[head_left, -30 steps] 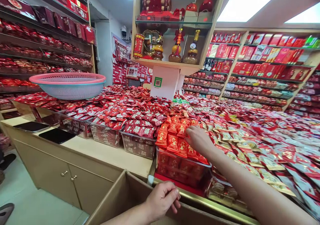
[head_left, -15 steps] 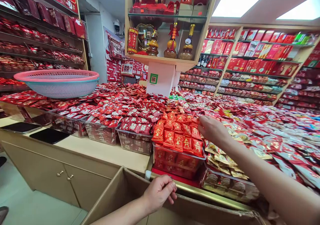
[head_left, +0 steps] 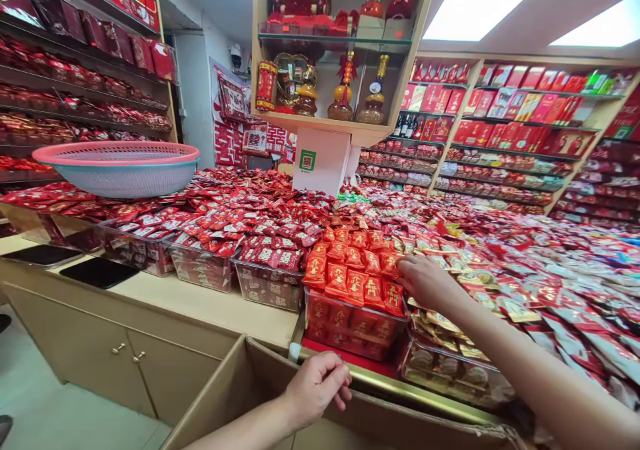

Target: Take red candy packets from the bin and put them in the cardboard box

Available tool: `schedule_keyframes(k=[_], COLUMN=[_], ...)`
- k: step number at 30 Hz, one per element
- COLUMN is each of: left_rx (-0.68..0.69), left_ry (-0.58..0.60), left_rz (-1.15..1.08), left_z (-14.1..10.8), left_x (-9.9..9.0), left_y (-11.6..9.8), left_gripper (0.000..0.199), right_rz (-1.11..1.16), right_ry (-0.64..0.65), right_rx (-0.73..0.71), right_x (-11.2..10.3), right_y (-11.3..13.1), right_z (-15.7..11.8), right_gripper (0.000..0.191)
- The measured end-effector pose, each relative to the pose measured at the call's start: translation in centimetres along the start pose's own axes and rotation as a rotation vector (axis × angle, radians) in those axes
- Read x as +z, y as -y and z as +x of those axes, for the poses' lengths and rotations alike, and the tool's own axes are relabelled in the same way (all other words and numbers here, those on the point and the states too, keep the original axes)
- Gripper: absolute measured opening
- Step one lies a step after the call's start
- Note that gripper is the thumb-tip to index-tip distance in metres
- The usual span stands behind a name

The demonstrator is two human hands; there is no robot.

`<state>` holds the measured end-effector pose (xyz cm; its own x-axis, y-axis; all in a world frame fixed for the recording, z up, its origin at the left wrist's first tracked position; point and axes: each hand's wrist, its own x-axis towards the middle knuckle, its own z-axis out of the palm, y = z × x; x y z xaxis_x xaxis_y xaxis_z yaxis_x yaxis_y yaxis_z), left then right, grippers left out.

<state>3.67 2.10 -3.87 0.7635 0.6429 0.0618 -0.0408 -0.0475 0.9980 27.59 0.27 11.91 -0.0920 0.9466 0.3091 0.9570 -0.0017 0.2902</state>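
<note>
Neat rows of shiny red packets with gold characters fill and top a clear plastic bin in front of me. At the right edge of these rows, my right hand has its bent fingers closed on a red packet, partly hidden by the hand. Gold-and-white packets lie heaped in the bin just below that wrist. My left hand is loosely curled, thumb against the fingers, with nothing seen in it. It hovers above an open cardboard box at the counter's front.
More clear bins of red packets line the counter to the left. A pink and blue basket sits on the packets there, and two dark flat panels lie on the counter. A display cabinet stands above the middle.
My right hand has moved down and slightly toward me along the right edge of the red packets. My left hand has stayed curled in nearly the same place.
</note>
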Motion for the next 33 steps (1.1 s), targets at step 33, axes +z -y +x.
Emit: schedule_keyframes(k=[33], left_rx=[0.031], left_ry=[-0.006], left_rz=[0.003], left_z=[-0.06], left_x=[0.06], left_y=[-0.34], left_gripper=[0.044], right_rz=[0.139], right_ry=[0.062], right_rx=[0.045], right_x=[0.57], right_y=[-0.18], right_z=[0.53], right_gripper=[0.035])
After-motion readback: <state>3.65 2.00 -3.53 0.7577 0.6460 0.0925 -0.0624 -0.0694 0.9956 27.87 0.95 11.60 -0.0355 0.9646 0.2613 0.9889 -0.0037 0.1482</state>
